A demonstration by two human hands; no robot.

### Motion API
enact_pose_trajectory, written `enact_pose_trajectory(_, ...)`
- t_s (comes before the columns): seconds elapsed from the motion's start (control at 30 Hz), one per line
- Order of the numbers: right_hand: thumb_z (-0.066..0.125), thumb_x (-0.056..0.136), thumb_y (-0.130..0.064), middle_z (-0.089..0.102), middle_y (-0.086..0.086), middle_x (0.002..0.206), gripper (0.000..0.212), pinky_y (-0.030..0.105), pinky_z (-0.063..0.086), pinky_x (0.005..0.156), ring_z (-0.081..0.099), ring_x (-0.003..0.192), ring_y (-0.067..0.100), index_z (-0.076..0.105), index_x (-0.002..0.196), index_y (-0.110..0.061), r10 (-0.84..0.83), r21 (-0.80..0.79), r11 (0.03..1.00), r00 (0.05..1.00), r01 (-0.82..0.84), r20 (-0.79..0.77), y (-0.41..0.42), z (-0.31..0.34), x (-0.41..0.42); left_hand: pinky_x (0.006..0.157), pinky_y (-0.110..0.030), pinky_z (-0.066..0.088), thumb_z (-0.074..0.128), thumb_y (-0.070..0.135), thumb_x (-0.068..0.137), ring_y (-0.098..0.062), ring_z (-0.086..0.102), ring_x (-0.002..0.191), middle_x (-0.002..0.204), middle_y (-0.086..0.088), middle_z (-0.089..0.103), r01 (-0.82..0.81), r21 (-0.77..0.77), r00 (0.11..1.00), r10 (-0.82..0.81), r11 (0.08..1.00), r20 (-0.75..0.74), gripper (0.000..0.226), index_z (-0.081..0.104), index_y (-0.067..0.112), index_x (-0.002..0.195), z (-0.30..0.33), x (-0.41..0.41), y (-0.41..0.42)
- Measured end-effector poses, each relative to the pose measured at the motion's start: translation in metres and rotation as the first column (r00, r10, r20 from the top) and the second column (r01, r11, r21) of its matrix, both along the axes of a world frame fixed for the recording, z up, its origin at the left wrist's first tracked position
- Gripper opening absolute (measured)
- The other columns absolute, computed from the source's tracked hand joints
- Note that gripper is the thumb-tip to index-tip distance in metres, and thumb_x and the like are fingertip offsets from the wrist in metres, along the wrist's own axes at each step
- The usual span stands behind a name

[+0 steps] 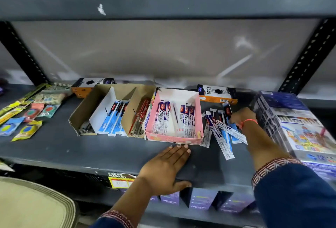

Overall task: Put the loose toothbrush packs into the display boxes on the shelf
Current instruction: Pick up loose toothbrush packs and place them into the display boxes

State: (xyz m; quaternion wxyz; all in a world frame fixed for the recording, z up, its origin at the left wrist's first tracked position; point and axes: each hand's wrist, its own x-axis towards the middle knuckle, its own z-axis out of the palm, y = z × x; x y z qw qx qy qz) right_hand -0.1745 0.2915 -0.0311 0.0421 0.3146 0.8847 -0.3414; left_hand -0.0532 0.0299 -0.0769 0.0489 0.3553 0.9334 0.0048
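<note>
A pink display box [199, 118] stands on the grey shelf [91, 147] with several white-and-blue toothbrush packs inside. Left of it sit two brown cardboard display boxes [85, 104], holding blue-white packs and red packs. A loose pile of toothbrush packs [221, 133] lies just right of the pink box. My right hand [242, 115] reaches over the far side of that pile, fingers curled onto a pack there. My left hand [168, 167] lies flat and open on the shelf's front edge, fingertips close to the pink box.
Several colourful sachets [27, 116] lie scattered at the left. Two black-and-orange boxes [217, 93] lie at the back. A stack of large shrink-wrapped boxes [298, 124] stands at the right. Black slotted uprights [309, 55] frame the shelf bay; purple boxes [201, 198] sit below.
</note>
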Motion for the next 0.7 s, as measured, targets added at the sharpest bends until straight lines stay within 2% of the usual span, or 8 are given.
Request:
enact_pose_trajectory(0.2, 0.054, 0.087, -0.008, 0.07, 0.025, 0.107, 0.024, 0.033, 0.049, 0.083, 0.065, 0.1, 0.036, 0.071, 0.103, 0.0, -0.036, 0.061, 0.996, 0.937, 0.061, -0.349, -0.012, 0.028, 0.024, 0.104, -0.021, -0.024, -0.016, 0.076, 0.065, -0.006, -0.025, 0.132, 0.143, 0.007, -0.027, 0.031, -0.059, 0.999, -0.032, 0.998, -0.021, 0.101, -0.017, 0.019, 0.148, -0.006, -0.004, -0.002)
enact_pose_trajectory(0.3, 0.058, 0.083, 0.002, 0.078, 0.002, 0.075, 0.016, 0.019, 0.051, 0.066, 0.069, 0.071, 0.012, 0.072, 0.082, -0.005, -0.137, -0.212, 0.977, 0.785, 0.007, -0.604, -0.029, 0.048, 0.052, 0.107, -0.023, -0.02, -0.022, 0.077, 0.061, -0.007, -0.023, 0.133, 0.144, 0.005, -0.025, 0.049, -0.049, 0.999, -0.05, 0.998, -0.02, 0.109, -0.011, 0.016, 0.151, -0.008, -0.004, -0.002)
enact_pose_trajectory(0.33, 0.053, 0.083, 0.009, 0.074, -0.009, 0.059, 0.025, 0.013, 0.049, 0.056, 0.064, 0.057, 0.0, 0.067, 0.072, -0.008, -0.193, -0.38, 0.921, 0.755, -0.08, -0.627, -0.038, 0.052, 0.063, 0.107, -0.024, -0.021, -0.022, 0.076, 0.061, -0.006, -0.024, 0.132, 0.145, 0.006, -0.025, 0.05, -0.053, 0.998, -0.051, 0.997, -0.028, 0.109, -0.011, 0.016, 0.152, -0.008, -0.004, -0.001)
enact_pose_trajectory(0.4, 0.045, 0.081, 0.018, 0.067, -0.013, 0.047, 0.039, 0.012, 0.042, 0.046, 0.057, 0.046, 0.0, 0.061, 0.065, -0.014, -0.264, -0.632, 0.736, 0.758, -0.242, -0.597, -0.058, 0.057, 0.091, 0.106, -0.023, -0.022, -0.018, 0.075, 0.062, -0.006, -0.024, 0.133, 0.149, 0.006, -0.022, 0.04, -0.062, 0.998, -0.043, 0.997, -0.047, 0.108, -0.01, 0.016, 0.152, -0.008, -0.004, -0.001)
enact_pose_trajectory(0.5, 0.047, 0.082, 0.016, 0.069, -0.009, 0.053, 0.042, 0.013, 0.044, 0.048, 0.06, 0.049, 0.003, 0.066, 0.063, -0.017, -0.265, -0.775, 0.526, 0.799, -0.35, -0.54, -0.095, 0.058, 0.136, 0.107, -0.023, -0.02, 0.005, 0.076, 0.081, -0.012, -0.014, 0.141, 0.157, 0.0, -0.009, 0.011, -0.065, 0.999, -0.014, 0.998, -0.048, 0.096, -0.002, 0.012, 0.153, -0.001, 0.002, -0.002)
enact_pose_trajectory(0.6, 0.054, 0.082, 0.012, 0.07, -0.008, 0.056, 0.027, 0.011, 0.049, 0.05, 0.062, 0.051, 0.001, 0.064, 0.072, -0.011, -0.264, -0.826, 0.426, 0.822, -0.369, -0.504, -0.128, 0.056, 0.172, 0.112, -0.025, 0.011, 0.023, 0.064, 0.094, -0.025, 0.028, 0.139, 0.152, -0.012, 0.029, 0.015, 0.216, 0.995, 0.007, 0.976, -0.102, 0.083, 0.025, 0.003, 0.149, 0.003, 0.008, -0.007)
enact_pose_trajectory(0.63, 0.056, 0.081, 0.011, 0.069, -0.007, 0.056, 0.024, 0.012, 0.049, 0.05, 0.062, 0.051, 0.003, 0.064, 0.073, -0.01, -0.267, -0.83, 0.425, 0.826, -0.361, -0.497, -0.137, 0.057, 0.181, 0.112, -0.027, 0.019, 0.029, 0.056, 0.097, -0.027, 0.035, 0.135, 0.148, -0.014, 0.035, -0.006, 0.308, 0.998, 0.027, 0.951, -0.063, 0.074, 0.031, 0.0, 0.146, 0.003, 0.01, -0.009)
enact_pose_trajectory(0.7, 0.059, 0.079, 0.011, 0.069, -0.005, 0.055, 0.022, 0.016, 0.049, 0.052, 0.059, 0.05, 0.007, 0.066, 0.072, -0.008, -0.256, -0.809, 0.458, 0.817, -0.368, -0.517, -0.151, 0.059, 0.195, 0.115, -0.037, 0.02, 0.03, 0.026, 0.1, -0.03, 0.028, 0.138, 0.151, -0.018, 0.025, -0.222, 0.498, 0.93, 0.029, 0.838, 0.365, 0.055, 0.024, -0.003, 0.145, 0.017, 0.02, -0.011)
